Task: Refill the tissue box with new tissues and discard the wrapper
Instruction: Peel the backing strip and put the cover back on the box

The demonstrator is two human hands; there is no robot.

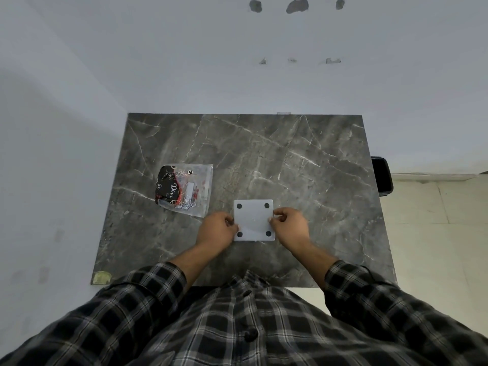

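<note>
A white square tissue box (254,220) lies upside down on the grey marble table (303,159), its base up with a black round foot at each corner. My left hand (217,229) grips its left edge and my right hand (290,224) pinches its right edge. To the left lies a clear plastic wrapper (186,190) with black and red print, flat and crumpled on the table, apart from both hands. No loose tissues are visible.
A black bin (382,178) stands on the floor just past the table's right edge. A yellowish sticker (101,277) marks the table's near left corner. White walls close in behind and to the left. Pale floor tiles lie to the right.
</note>
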